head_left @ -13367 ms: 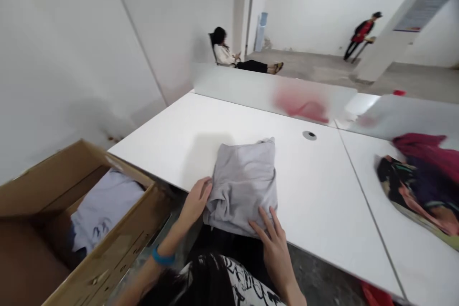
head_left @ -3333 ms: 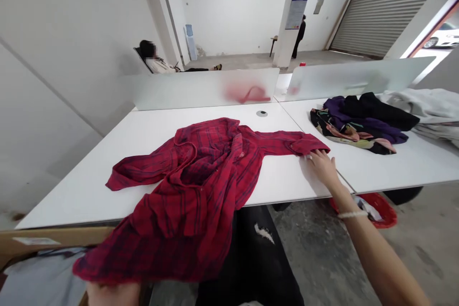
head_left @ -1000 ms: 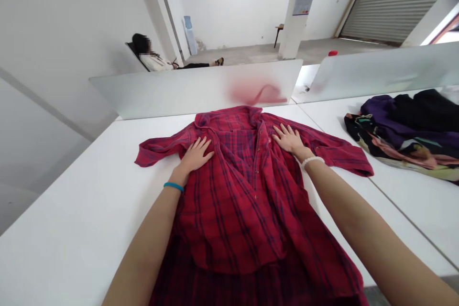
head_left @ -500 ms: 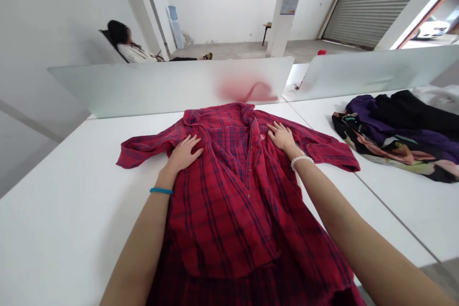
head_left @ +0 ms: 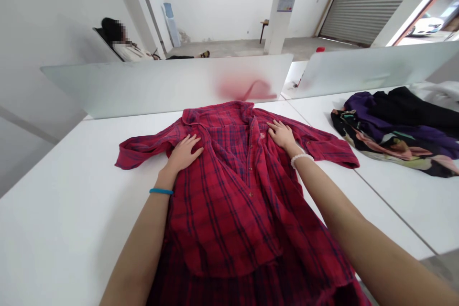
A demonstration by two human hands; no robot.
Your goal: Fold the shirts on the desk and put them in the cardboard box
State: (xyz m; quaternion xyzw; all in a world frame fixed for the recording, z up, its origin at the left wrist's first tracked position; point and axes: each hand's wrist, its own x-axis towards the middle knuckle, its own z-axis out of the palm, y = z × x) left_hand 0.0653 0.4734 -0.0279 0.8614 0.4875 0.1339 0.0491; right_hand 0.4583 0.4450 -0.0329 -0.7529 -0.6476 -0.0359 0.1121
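A red plaid shirt (head_left: 225, 201) lies front side up on the white table (head_left: 64, 215), its collar toward the far edge and both sleeves spread outward. Its front is open at the top, and the lower hem hangs toward me. My left hand (head_left: 184, 154) rests open on the shirt's left chest area, near the base of the left sleeve; a blue band is on that wrist. On the other side, my right hand (head_left: 282, 135) lies open, fingers spread, on the chest beside a small emblem. A white beaded bracelet circles the right wrist.
A frosted divider (head_left: 161, 85) runs along the table's far edge, with a blurred red shape behind it. To the right lies a heap of dark, purple and floral clothes (head_left: 401, 124). A seated person (head_left: 131, 51) is beyond the divider at the left.
Both hands stay in nearly the same places on the shirt. The whole view has shifted slightly, and the shirt's lower right hem has moved a little.
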